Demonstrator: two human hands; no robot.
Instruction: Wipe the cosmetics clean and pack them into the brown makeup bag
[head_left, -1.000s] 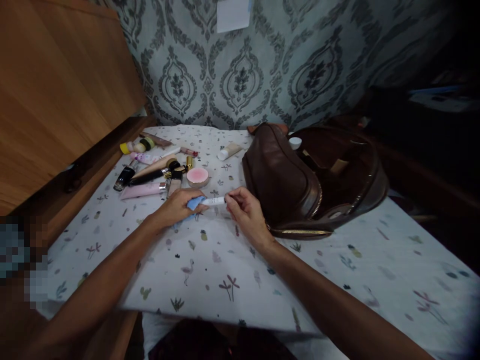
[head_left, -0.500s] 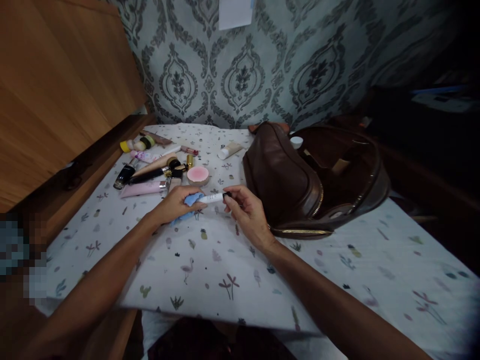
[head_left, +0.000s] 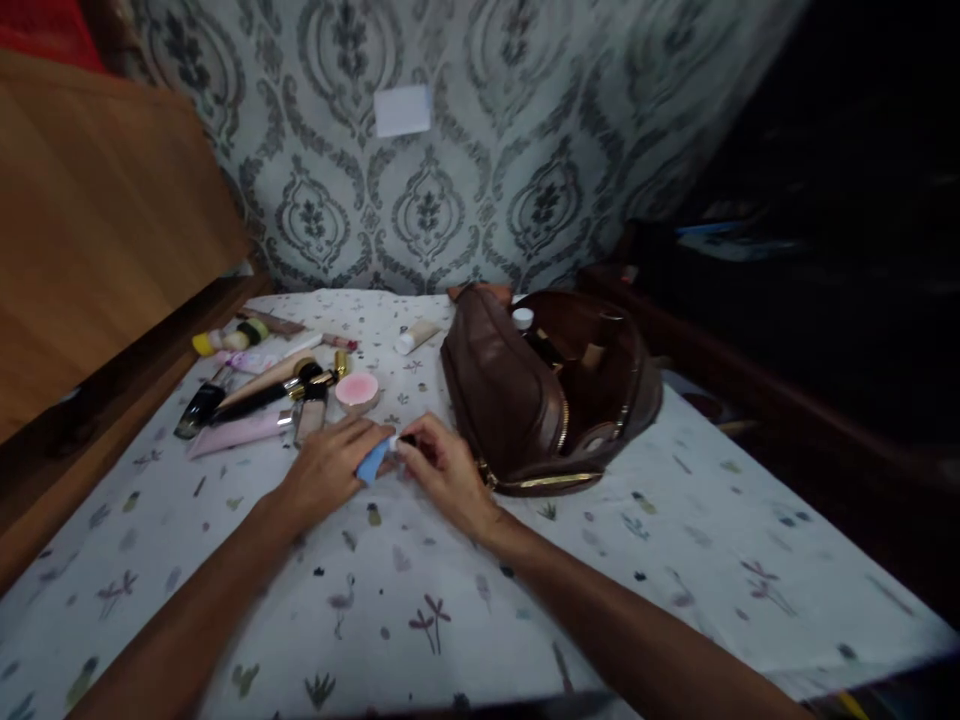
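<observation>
My left hand (head_left: 326, 468) is closed around a blue cloth (head_left: 372, 464), which is wrapped about a slim white tube (head_left: 393, 445). Only a short piece of the tube shows now. At its other end, my right hand (head_left: 452, 482) pinches the dark cap between thumb and fingers. Both hands are close together, just above the patterned white cloth (head_left: 420, 650) on the table. Just beyond my left hand lie a round pink compact (head_left: 357, 391) and a small beige bottle (head_left: 310, 415).
A brown leather bag (head_left: 499, 390) lies unzipped to the right, with a white lid (head_left: 523, 319) showing inside. Several cosmetics, among them a pink tube (head_left: 238, 434) and a dark bottle (head_left: 199, 408), lie at left. A cream tube (head_left: 417, 336) is at the back.
The view has shifted, so everything sits further left and the bag looks smaller. My hands have come closer together, and the blue cloth now covers more of the white tube.
</observation>
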